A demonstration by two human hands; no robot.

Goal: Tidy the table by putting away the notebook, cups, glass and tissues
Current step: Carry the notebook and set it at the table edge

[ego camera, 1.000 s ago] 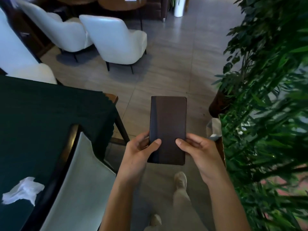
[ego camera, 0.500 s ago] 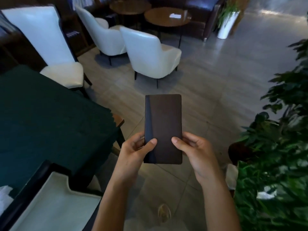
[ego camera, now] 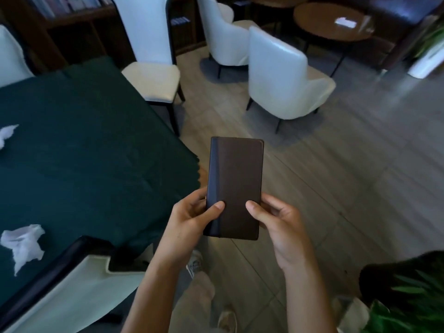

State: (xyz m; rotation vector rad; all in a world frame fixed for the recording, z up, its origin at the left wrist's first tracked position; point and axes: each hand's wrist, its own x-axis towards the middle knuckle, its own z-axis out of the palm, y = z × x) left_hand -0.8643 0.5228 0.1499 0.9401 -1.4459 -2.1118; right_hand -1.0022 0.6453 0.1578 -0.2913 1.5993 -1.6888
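**One notebook in two hands, two tissues lying on the table**

A person is standing beside the table (ego camera: 91, 145), which is wearing a dark green cloth. The left hand (ego camera: 189, 219) and the right hand (ego camera: 278, 222) are together holding one closed brown notebook (ego camera: 236, 186) over the floor, just off the table's corner. Each hand is gripping the notebook's lower end, thumb pressing on the cover and fingers curling behind an edge. Two crumpled white tissues are lying on the cloth: one tissue (ego camera: 22, 243) near the close edge, another tissue (ego camera: 6, 135) at the left border, well apart. Five white chairs are showing around the room. One round wooden table (ego camera: 331, 22) is standing farther back. One green plant (ego camera: 408, 306) is showing at lower right.
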